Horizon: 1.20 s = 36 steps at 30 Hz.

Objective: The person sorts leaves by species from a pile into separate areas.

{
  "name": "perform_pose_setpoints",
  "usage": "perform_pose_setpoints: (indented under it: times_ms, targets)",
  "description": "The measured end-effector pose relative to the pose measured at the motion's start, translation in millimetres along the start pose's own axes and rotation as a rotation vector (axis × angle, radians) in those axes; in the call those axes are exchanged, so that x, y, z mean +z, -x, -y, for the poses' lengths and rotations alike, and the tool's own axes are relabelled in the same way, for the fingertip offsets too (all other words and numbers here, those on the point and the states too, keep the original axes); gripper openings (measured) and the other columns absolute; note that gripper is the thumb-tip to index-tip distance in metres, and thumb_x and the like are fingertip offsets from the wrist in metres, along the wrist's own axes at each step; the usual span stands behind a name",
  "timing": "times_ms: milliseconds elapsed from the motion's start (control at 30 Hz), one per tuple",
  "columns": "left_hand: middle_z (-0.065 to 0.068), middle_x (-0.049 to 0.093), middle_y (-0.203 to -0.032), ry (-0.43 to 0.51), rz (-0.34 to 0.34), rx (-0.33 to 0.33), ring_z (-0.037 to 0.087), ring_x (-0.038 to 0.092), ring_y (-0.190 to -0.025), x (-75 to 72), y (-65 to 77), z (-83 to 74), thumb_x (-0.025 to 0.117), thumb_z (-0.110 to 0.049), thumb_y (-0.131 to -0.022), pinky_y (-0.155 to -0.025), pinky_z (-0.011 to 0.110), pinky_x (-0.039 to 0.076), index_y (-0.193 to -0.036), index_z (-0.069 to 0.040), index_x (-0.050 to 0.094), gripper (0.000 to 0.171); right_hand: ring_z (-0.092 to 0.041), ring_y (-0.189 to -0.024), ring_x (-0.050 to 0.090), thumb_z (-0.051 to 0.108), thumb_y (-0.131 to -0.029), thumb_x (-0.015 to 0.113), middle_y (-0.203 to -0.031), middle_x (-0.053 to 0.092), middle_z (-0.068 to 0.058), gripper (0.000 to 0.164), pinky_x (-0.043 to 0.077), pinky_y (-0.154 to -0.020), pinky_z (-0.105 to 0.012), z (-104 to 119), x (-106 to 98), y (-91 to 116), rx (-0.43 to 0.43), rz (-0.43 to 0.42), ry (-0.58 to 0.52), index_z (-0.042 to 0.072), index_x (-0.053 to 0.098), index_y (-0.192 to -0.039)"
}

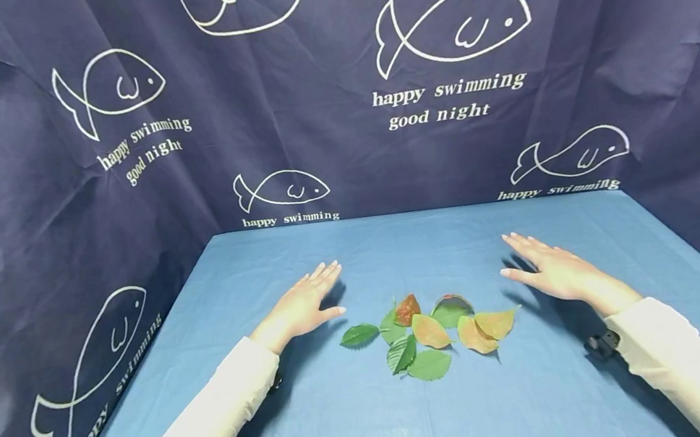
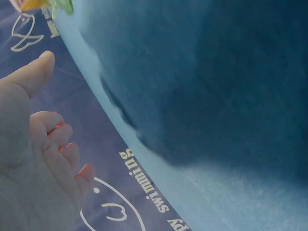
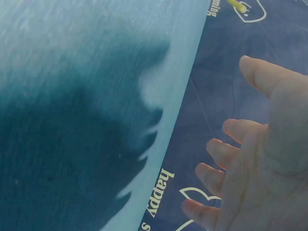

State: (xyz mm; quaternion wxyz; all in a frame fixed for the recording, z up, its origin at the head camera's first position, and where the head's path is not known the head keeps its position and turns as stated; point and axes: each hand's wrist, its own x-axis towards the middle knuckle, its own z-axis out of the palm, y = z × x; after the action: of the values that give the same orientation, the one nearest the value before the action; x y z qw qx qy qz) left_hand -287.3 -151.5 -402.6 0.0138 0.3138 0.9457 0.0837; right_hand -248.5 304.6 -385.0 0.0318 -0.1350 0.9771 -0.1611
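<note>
While left hand hovers over blue tabletop, fingers straight, thumb apart, right hand hovers opposite, fingers likewise straight, thumb apart. Leaves lie between hands in loose, partly overlapping cluster: dark green leaf nearest left hand, yellow-orange leaf nearest right. Fish-print curtain behind.

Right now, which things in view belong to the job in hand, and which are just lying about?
Probably the job:
green leaves
orange leaves
reddish leaf
left hand, right hand, holding nothing

Just surroundings:
blue table
fish-print curtain
sleeves
dark wrist device
</note>
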Motion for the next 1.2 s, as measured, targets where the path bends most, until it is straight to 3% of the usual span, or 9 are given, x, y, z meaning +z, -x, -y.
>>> perform_pose_setpoints:
  times_ms: [133,367,500,633,733,933,1200]
  targets:
    - [0.009,0.018,-0.162,0.018,0.018,0.043,0.032,0.017,-0.149,-0.2,0.1,-5.6,0.060,-0.042,-0.094,-0.120,0.051,0.018,-0.155,-0.007,0.022,0.080,-0.047,-0.144,0.019,0.061,-0.094,0.047,-0.158,0.022,-0.023,0.084,0.016,-0.110,-0.069,2,-1,0,-0.012,-0.005,0.013,0.011,0.021,-0.156]
    - [0.005,0.010,-0.164,0.110,0.106,0.042,0.029,0.012,-0.150,0.4,1.8,-15.8,0.058,-0.046,-0.094,-0.120,0.050,0.017,-0.157,-0.010,0.015,0.084,-0.047,-0.144,0.018,0.059,-0.094,0.049,-0.158,0.021,-0.023,0.083,0.016,-0.111,-0.069,4,-3,1,-0.024,-0.014,0.008,0.012,0.021,-0.156]
    - [0.004,0.008,-0.164,0.117,0.146,0.055,0.029,0.010,-0.150,1.0,3.1,-20.7,0.058,-0.048,-0.094,-0.121,0.050,0.017,-0.157,-0.011,0.012,0.086,-0.047,-0.144,0.019,0.060,-0.094,0.049,-0.158,0.022,-0.022,0.083,0.016,-0.111,-0.069,7,-3,4,-0.036,-0.020,0.011,0.012,0.022,-0.156]
    - [0.005,0.008,-0.164,0.169,0.145,0.056,0.029,0.010,-0.150,2.1,3.7,-24.6,0.061,-0.045,-0.093,-0.121,0.051,0.016,-0.157,-0.011,0.012,0.087,-0.045,-0.144,0.021,0.062,-0.093,0.048,-0.159,0.024,-0.020,0.082,0.018,-0.111,-0.067,8,0,6,-0.045,-0.023,0.033,0.013,0.025,-0.155]
    - [0.008,0.010,-0.164,0.260,0.130,0.050,0.031,0.010,-0.150,4.4,4.4,-27.5,0.063,-0.040,-0.093,-0.120,0.052,0.014,-0.157,-0.010,0.014,0.086,-0.046,-0.143,0.024,0.063,-0.093,0.048,-0.157,0.027,-0.021,0.082,0.021,-0.110,-0.066,8,3,8,-0.058,-0.024,0.046,0.012,0.028,-0.154]
    - [0.007,0.014,-0.163,0.404,0.099,-0.016,0.030,0.013,-0.150,8.3,11.3,-35.2,0.069,-0.035,-0.090,-0.121,0.050,0.016,-0.157,-0.012,0.016,0.088,-0.045,-0.140,0.031,0.062,-0.092,0.051,-0.155,0.031,-0.023,0.080,0.028,-0.106,-0.067,10,10,12,-0.077,-0.030,0.042,0.014,0.032,-0.153]
    - [0.007,0.029,-0.159,0.545,0.049,-0.098,0.030,0.022,-0.148,14.9,17.5,-36.0,0.076,-0.028,-0.084,-0.120,0.050,0.020,-0.153,-0.014,0.031,0.084,-0.047,-0.137,0.035,0.053,-0.091,0.059,-0.152,0.034,-0.026,0.083,0.033,-0.105,-0.063,16,14,18,-0.132,0.002,-0.089,0.005,0.031,-0.152]
